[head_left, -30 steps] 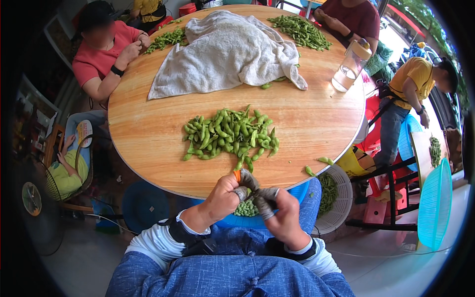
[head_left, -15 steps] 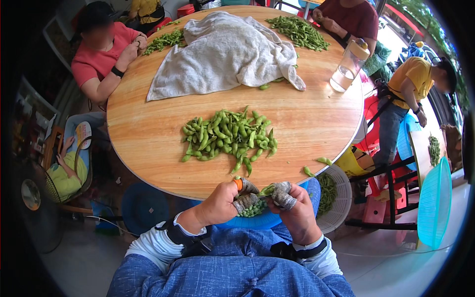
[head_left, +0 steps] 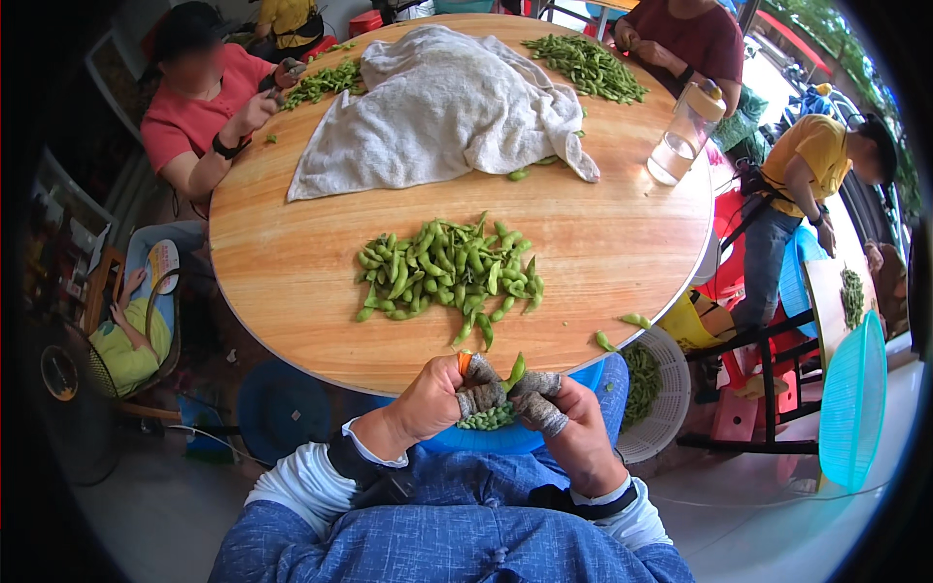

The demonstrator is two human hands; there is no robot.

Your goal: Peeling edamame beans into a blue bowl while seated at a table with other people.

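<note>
My left hand (head_left: 439, 394) and my right hand (head_left: 569, 423) meet just off the table's near edge, fingers pinched together. Grey fabric coverings wrap their thumbs and fingertips, with an orange band on the left one. A green soybean pod (head_left: 515, 371) sticks up between the two sets of fingertips, both closed on its lower end. Beneath them a blue basin (head_left: 501, 442) holds shelled green beans (head_left: 489, 418), partly hidden by my hands. Ahead on the round wooden table (head_left: 292, 282) lies a loose pile of soybean pods (head_left: 442, 267).
A white cloth (head_left: 428, 117) covers the table's middle. A clear bottle (head_left: 673, 146) stands at the right edge. Stray pods (head_left: 604, 341) lie near a white basket (head_left: 671, 418) of pods on the floor. Other people sit behind further pod piles (head_left: 588, 68).
My fingertips have come closer together, and the pod between them now points upward. My right hand has shifted slightly left. The person at far left has spread their hands apart.
</note>
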